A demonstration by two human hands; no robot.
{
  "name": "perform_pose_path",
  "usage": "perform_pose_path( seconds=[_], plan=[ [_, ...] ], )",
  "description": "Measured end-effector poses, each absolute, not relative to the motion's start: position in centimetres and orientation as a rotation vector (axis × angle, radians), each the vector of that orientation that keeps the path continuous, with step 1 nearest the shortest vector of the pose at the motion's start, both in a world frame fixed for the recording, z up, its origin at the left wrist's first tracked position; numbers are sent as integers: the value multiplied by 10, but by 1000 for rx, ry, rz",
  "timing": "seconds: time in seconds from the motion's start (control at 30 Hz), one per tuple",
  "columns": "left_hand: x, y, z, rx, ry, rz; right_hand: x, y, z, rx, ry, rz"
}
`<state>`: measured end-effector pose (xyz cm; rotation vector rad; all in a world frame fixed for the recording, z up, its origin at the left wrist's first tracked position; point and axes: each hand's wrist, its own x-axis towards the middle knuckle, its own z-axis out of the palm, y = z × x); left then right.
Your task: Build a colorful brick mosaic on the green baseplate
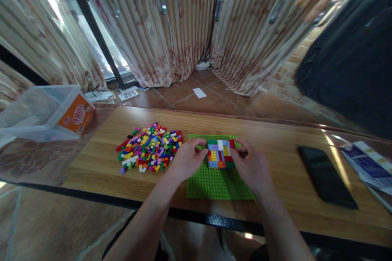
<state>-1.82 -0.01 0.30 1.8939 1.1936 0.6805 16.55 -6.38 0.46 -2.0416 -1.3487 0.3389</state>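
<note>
A flat-topped build of multicoloured toy bricks [218, 155] sits over the green studded baseplate [214, 185]. At its left edge is my left hand [189, 158], thumb and index finger curled close together against the side. My right hand [250, 164] is on the opposite side, its thumb and index finger closed around a red brick [232, 144] at the build's upper right edge. The curled lower fingers of both hands are partly hidden. Left of the baseplate lies a loose pile of small coloured bricks [150, 147], close to my left wrist.
A black phone [327, 176] lies on the wooden table [284, 179] to the right, with printed papers [372, 167] beyond it. At the far left stands a clear plastic bin [39, 110] with an orange label. Curtains [183, 28] hang behind the table.
</note>
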Motion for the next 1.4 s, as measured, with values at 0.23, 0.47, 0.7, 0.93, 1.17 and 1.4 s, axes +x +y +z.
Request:
perform_pose_path(
  seconds=[0.23,0.47,0.7,0.93,1.17,1.4],
  plan=[
    [-17,-3,2,1913,1189,637,166,-62,-1,-1992,-1476,311],
    [-17,-3,0,1930,1185,642,169,-61,-2,-1986,-1388,404],
    [-15,-5,0,1916,1167,665,169,-59,-3,-1969,-1314,482],
    [-15,-4,1,1913,1151,635,173,-60,-6,-1928,-1310,530],
    [-15,-4,4,1925,1162,585,179,-60,-8,-1876,-1315,592],
    [-15,-4,5,1929,1162,584,181,-56,-6,-1865,-1239,550]
  ],
)
